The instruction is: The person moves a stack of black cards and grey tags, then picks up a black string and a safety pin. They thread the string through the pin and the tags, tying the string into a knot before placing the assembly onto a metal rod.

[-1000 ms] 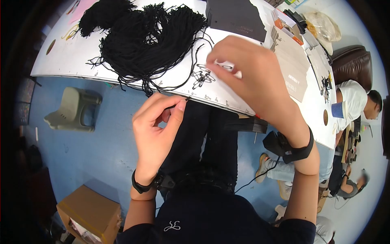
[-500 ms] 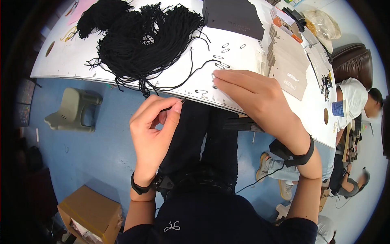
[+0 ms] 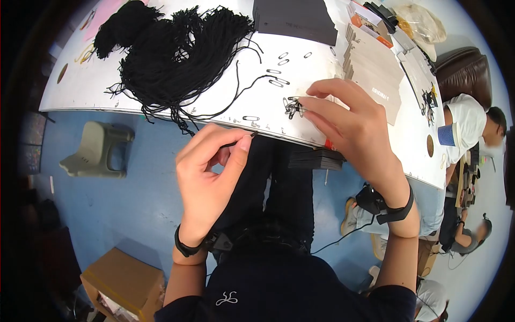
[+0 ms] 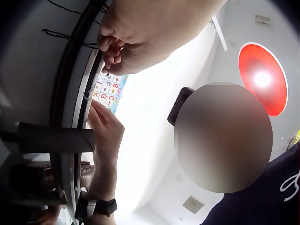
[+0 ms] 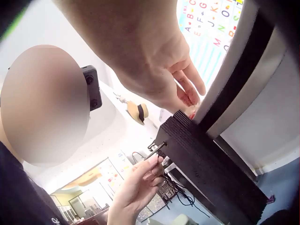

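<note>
My left hand (image 3: 209, 166) is held just off the table's front edge. Its thumb and forefinger pinch a black cord (image 3: 255, 133), whose tip pokes out past the fingertips; the right wrist view shows this cord (image 5: 157, 151) too. Over the white table (image 3: 214, 103) reaches my right hand (image 3: 354, 121), fingers spread and lightly bent. Its fingertips are right at a small heap of black safety pins (image 3: 293, 109). Several more safety pins (image 3: 276, 82) lie scattered behind the heap, and a single pin (image 3: 251, 118) lies near the front edge.
A large bundle of black cords (image 3: 177, 70) covers the table's left part. Behind are dark grey cards (image 3: 295, 21); to the right, beige cards (image 3: 370, 75) and an orange-white box (image 3: 370, 24). A black stack (image 3: 316, 159) sits below the table edge. People sit at the right.
My right hand has swept over the safety pins; the heap now sits further right, with loose pins spread behind it, and its fingers have opened out. The left hand keeps its pinch.
</note>
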A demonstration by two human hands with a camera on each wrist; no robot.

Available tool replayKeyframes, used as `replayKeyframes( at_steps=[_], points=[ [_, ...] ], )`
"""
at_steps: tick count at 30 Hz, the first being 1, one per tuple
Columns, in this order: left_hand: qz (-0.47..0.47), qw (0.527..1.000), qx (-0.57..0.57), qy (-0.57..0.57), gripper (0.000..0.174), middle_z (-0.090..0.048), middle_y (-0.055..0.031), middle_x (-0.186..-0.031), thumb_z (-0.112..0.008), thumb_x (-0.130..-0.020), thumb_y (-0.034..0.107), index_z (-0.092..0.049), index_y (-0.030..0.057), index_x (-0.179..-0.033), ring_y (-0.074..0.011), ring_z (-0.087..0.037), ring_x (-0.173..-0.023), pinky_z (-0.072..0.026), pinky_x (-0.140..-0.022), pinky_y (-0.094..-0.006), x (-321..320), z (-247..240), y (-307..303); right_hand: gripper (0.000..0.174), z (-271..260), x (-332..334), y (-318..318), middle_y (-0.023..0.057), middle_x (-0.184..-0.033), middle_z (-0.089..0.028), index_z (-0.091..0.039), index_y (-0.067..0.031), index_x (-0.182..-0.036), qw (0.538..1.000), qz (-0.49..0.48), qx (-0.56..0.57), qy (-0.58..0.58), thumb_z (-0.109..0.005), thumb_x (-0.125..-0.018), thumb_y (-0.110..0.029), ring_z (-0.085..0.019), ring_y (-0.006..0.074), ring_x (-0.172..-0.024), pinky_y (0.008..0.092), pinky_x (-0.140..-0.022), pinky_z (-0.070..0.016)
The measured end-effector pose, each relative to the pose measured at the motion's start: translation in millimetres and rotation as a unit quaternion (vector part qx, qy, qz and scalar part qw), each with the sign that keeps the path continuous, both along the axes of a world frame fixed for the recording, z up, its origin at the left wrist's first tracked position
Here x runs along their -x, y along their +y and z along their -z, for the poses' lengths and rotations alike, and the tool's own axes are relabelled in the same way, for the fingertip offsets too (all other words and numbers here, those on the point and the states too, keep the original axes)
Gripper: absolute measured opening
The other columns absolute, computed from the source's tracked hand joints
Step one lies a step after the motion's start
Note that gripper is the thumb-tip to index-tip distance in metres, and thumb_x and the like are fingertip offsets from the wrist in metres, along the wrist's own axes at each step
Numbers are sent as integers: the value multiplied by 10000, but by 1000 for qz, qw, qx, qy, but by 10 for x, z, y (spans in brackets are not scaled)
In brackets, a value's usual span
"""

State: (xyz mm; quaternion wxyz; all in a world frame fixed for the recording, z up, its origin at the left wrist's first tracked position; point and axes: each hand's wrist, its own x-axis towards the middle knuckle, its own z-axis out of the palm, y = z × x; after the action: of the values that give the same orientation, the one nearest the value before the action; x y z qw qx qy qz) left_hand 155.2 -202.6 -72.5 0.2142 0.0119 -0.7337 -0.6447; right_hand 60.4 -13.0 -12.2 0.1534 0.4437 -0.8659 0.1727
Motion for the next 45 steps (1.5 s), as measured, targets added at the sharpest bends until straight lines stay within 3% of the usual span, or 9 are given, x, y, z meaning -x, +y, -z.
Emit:
replayKeyframes(
  at_steps=[16,19,21,24,33,45],
  points=[
    [22,999,27,25,58,-556,-25,-731,-636,-786,-47,-638,-26,-840,-61,-409,-571,-323,-506,-191,76,-114,109,112,82,100,-22,42,-790,-621,-615,-44,-784,997,-33,-18,61,-691,-702,-26,-593,205,-674,288,-555,-479],
    [29,999,35,29,61,-554,-26,-729,-639,-784,-44,-639,-25,-841,-61,-408,-568,-324,-506,-192,98,-147,127,137,105,106,-6,43,-758,-586,-585,-37,-797,996,-49,24,69,-621,-667,-10,-586,206,-716,295,-523,-466],
    [30,998,37,36,61,-554,-27,-729,-639,-783,-44,-640,-25,-841,-61,-408,-567,-323,-504,-192,127,-152,150,116,71,47,-19,52,-724,-615,-615,-26,-798,993,-17,116,3,-656,-692,-2,-596,211,-649,292,-534,-470],
    [31,998,31,42,62,-553,-28,-730,-641,-781,-42,-642,-23,-840,-61,-407,-564,-320,-499,-190,162,-175,210,123,-15,-64,-10,70,-723,-644,-645,-25,-799,985,42,143,-82,-690,-688,1,-616,200,-611,268,-549,-481],
    [28,997,8,72,79,-556,-29,-732,-652,-770,-39,-641,-21,-846,-63,-411,-557,-325,-493,-186,247,-188,365,93,45,-270,-41,70,-703,-665,-656,-9,-810,928,95,289,-214,-684,-723,7,-674,139,-668,214,-579,-499],
    [11,995,22,98,91,-555,-33,-704,-666,-756,-32,-644,-13,-842,-75,-426,-542,-336,-485,-204,247,-174,424,89,67,-389,-47,61,-675,-654,-640,-8,-777,920,88,319,-210,-701,-714,10,-665,131,-632,205,-560,-498]
  ],
)
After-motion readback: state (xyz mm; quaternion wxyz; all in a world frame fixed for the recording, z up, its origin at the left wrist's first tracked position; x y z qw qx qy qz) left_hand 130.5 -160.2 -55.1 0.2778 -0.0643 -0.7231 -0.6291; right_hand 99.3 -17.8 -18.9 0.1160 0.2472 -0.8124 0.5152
